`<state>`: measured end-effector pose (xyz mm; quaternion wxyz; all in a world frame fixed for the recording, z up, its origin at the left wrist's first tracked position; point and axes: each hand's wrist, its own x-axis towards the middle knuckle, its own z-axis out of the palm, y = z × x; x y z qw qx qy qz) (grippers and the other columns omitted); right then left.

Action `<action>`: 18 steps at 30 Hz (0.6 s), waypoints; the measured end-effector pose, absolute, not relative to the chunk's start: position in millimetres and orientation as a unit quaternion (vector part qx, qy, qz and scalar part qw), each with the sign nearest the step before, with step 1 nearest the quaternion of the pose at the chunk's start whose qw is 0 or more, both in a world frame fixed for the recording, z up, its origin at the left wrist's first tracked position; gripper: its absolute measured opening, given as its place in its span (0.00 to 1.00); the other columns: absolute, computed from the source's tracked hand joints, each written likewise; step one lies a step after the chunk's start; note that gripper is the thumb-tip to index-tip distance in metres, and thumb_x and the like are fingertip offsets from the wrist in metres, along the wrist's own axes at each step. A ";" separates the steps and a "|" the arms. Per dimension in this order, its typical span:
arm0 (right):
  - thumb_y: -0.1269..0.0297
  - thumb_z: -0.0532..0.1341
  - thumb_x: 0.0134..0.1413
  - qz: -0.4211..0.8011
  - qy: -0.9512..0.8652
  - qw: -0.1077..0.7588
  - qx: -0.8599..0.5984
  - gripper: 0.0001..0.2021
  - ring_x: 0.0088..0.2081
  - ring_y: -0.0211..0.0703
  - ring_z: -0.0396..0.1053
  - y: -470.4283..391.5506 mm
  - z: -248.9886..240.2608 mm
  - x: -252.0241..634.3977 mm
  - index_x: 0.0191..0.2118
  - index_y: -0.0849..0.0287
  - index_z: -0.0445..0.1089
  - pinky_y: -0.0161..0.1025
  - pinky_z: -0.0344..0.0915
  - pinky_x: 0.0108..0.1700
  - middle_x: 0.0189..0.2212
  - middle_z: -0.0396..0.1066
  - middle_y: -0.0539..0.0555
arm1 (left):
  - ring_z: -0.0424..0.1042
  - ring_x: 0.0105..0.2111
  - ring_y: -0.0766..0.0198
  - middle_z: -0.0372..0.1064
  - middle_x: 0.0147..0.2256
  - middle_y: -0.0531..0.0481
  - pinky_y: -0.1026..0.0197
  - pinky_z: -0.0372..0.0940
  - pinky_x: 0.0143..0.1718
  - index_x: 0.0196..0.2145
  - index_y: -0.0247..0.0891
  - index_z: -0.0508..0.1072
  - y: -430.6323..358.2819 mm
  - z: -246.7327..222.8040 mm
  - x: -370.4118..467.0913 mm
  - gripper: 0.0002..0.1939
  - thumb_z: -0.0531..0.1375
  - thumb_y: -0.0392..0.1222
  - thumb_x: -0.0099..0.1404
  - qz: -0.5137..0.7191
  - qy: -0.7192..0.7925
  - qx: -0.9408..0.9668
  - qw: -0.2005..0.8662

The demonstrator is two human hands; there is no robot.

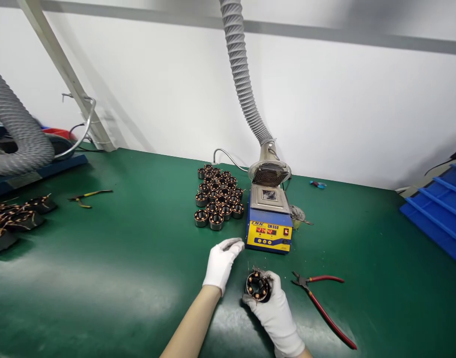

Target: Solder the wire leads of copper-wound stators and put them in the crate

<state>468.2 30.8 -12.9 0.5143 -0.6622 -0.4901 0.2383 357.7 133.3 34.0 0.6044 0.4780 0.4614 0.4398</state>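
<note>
My right hand [276,311], in a white glove with darkened fingertips, grips a motor stator [258,287] by its outer rim. The stator is a dark ring with copper windings inside, its open face turned up towards me, and thin wire ends stick out at its top. To its upper left, my left hand [222,261], also gloved in white, has its fingers drawn together near the front left corner of the solder pot [269,234]. Whether anything small is between those fingers cannot be made out. Red-handled cutting pliers [321,303] lie spread beside my right hand.
Several stators [216,221] stand grouped left of the solder pot, more [23,219] at the far left near yellow-handled pliers [87,196]. An exhaust hose [243,74] hangs over the pot. A small cup [297,217] stands right of it; blue trays [440,209] are stacked at the right.
</note>
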 end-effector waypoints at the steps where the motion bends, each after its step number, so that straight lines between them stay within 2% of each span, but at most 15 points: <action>1: 0.65 0.63 0.33 0.227 -0.495 0.516 -0.661 0.22 0.30 0.45 0.74 30.4 -13.8 468.6 0.39 0.55 0.60 0.38 0.72 0.33 0.30 0.75 0.53 | 0.71 0.39 0.54 0.74 0.37 0.44 0.58 0.65 0.43 0.37 0.35 0.76 130.1 35.6 353.5 0.17 0.62 0.47 0.51 0.426 0.458 0.506 0.594; 4: 0.67 0.64 0.32 0.190 -0.515 0.505 -0.666 0.24 0.35 0.48 0.74 29.5 -18.1 470.4 0.42 0.56 0.62 0.42 0.71 0.39 0.36 0.74 0.56 | 0.72 0.37 0.52 0.75 0.34 0.46 0.56 0.65 0.42 0.32 0.39 0.78 117.9 41.0 348.9 0.11 0.63 0.46 0.52 0.374 0.430 0.597 0.565; 6: 0.66 0.65 0.32 0.184 -0.529 0.482 -0.674 0.25 0.39 0.50 0.73 29.6 -21.0 471.7 0.44 0.56 0.63 0.44 0.70 0.42 0.38 0.74 0.57 | 0.71 0.37 0.52 0.75 0.32 0.47 0.53 0.62 0.47 0.28 0.40 0.78 111.9 45.1 349.1 0.09 0.61 0.46 0.54 0.376 0.423 0.632 0.530; 10: 0.65 0.63 0.34 0.185 -0.528 0.456 -0.692 0.26 0.42 0.51 0.72 29.5 -25.4 472.1 0.46 0.58 0.63 0.46 0.68 0.46 0.41 0.73 0.58 | 0.67 0.46 0.49 0.74 0.38 0.45 0.47 0.54 0.56 0.32 0.39 0.77 100.0 51.8 336.8 0.14 0.56 0.50 0.57 0.434 0.449 0.628 0.463; 13: 0.65 0.64 0.31 0.166 -0.495 0.470 -0.712 0.30 0.44 0.52 0.71 27.4 -28.6 467.1 0.48 0.59 0.61 0.45 0.67 0.48 0.43 0.72 0.59 | 0.65 0.50 0.49 0.73 0.41 0.47 0.47 0.60 0.53 0.33 0.43 0.77 77.2 46.2 309.2 0.12 0.57 0.50 0.58 0.427 0.465 0.671 0.389; 15: 0.65 0.64 0.27 0.170 -0.455 0.471 -0.737 0.31 0.43 0.53 0.71 26.3 -30.8 461.5 0.47 0.58 0.61 0.45 0.67 0.47 0.42 0.72 0.60 | 0.68 0.47 0.52 0.74 0.41 0.50 0.50 0.64 0.51 0.34 0.48 0.77 55.1 35.4 287.7 0.08 0.60 0.48 0.58 0.398 0.434 0.752 0.295; 17: 0.68 0.63 0.25 0.217 -0.401 0.463 -0.760 0.29 0.39 0.53 0.72 26.9 -31.3 457.4 0.43 0.56 0.61 0.44 0.68 0.44 0.37 0.74 0.57 | 0.74 0.37 0.56 0.76 0.32 0.56 0.54 0.67 0.48 0.33 0.55 0.76 32.0 22.7 270.6 0.05 0.64 0.48 0.56 0.378 0.363 0.823 0.221; 18: 0.69 0.63 0.24 0.255 -0.373 0.463 -0.763 0.27 0.37 0.52 0.73 28.2 -29.9 457.5 0.40 0.54 0.61 0.43 0.68 0.41 0.34 0.74 0.55 | 0.75 0.35 0.57 0.75 0.31 0.57 0.55 0.69 0.46 0.34 0.57 0.75 21.3 17.2 264.9 0.06 0.62 0.47 0.57 0.357 0.392 0.823 0.202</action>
